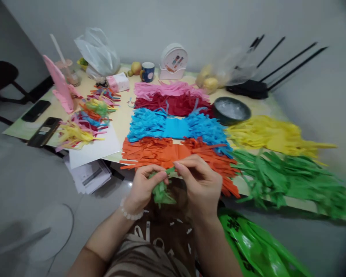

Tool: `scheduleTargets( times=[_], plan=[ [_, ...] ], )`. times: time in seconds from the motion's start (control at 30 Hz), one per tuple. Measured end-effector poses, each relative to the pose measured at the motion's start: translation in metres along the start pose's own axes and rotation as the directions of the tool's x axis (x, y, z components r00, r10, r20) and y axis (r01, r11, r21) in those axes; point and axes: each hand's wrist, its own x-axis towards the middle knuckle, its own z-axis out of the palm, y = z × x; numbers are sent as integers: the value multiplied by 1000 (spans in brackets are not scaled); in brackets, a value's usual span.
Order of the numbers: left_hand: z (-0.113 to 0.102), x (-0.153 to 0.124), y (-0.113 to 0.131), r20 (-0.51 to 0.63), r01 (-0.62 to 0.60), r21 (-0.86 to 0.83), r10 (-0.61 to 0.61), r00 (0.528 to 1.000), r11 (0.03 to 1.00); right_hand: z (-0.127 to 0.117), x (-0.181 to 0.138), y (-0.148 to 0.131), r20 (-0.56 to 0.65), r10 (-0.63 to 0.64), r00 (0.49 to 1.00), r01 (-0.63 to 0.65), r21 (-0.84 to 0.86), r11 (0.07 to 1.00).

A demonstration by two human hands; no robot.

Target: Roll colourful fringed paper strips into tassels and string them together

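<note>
My left hand (147, 184), with a beaded bracelet on its wrist, is closed on a small green paper tassel (162, 193); its fringe hangs below the fingers. At the tassel's upper end, thumb and fingers of my right hand (203, 182) pinch the green paper. Both hands are over my lap, just in front of the table edge. Close behind them lies a sheet of orange fringed paper (173, 153). Beyond it are blue (176, 127), dark red (173, 104) and pink (167, 90) fringed sheets. Yellow (272, 134) and green fringed paper (294, 177) spread out on the right.
Finished-looking multicoloured tassels (89, 111) lie at left on white paper (103, 146). A dark bowl (232, 109), blue mug (147, 72), router (248, 88), pink stand (59, 84) and two phones (36, 110) are on the table. A green bag (256, 246) is at lower right.
</note>
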Motion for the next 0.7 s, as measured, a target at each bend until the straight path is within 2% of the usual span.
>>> scheduleTargets(
  times=[0.07, 0.13, 0.17, 0.2, 0.23, 0.27, 0.3, 0.33, 0.37, 0.4, 0.43, 0.5, 0.53, 0.57, 0.6, 0.7],
  plan=[
    [-16, -9, 0, -12, 68, -26, -69, 998, 997, 8, -6, 1, 67, 6, 998, -7, 10, 1000],
    [-53, -18, 13, -92, 93, 53, -88, 992, 994, 12, -13, 5, 194, 64, 979, -76, 56, 996],
    [-79, -24, 25, -176, 66, 150, -39, 984, 987, 12, -17, 9, 241, 104, 965, -128, 85, 988],
    [-108, -29, 42, -314, -11, 302, 110, 943, 953, 12, -22, 13, 265, 148, 953, -183, 113, 977],
    [-139, -34, 62, -434, -86, 500, 335, 836, 862, 11, -27, 17, 273, 194, 942, -236, 131, 963],
    [-168, -38, 83, -465, -107, 711, 578, 671, 695, 10, -32, 22, 272, 239, 932, -283, 136, 949],
    [-193, -40, 104, -385, -41, 883, 772, 505, 467, 9, -36, 27, 275, 277, 921, -320, 127, 939],
    [-214, -38, 122, -253, 79, 967, 872, 420, 242, 9, -40, 31, 283, 305, 909, -346, 108, 932],
    [-230, -34, 137, -113, 163, 985, 910, 398, 51, 9, -43, 34, 294, 326, 898, -365, 87, 927],
    [-240, -25, 147, -3, 193, 976, 886, 463, -98, 9, -46, 36, 307, 341, 888, -378, 69, 923],
    [-245, -14, 151, 65, 190, 959, 817, 573, -210, 9, -48, 38, 314, 351, 882, -385, 53, 921],
    [-246, 13, 146, 128, 130, 922, 605, 786, -365, 6, -51, 41, 303, 363, 881, -386, 19, 922],
    [-244, 27, 139, 134, 102, 905, 505, 853, -413, 1, -54, 42, 285, 370, 884, -385, -4, 923],
    [-242, 39, 131, 135, 85, 889, 435, 890, -451, -7, -58, 44, 258, 378, 889, -383, -32, 923],
    [-241, 50, 125, 135, 77, 876, 395, 909, -476, -20, -62, 47, 224, 390, 893, -385, -68, 921],
    [-242, 60, 120, 143, 67, 859, 362, 921, -508, -82, -79, 61, 45, 452, 891, -432, -224, 873]
  ],
)
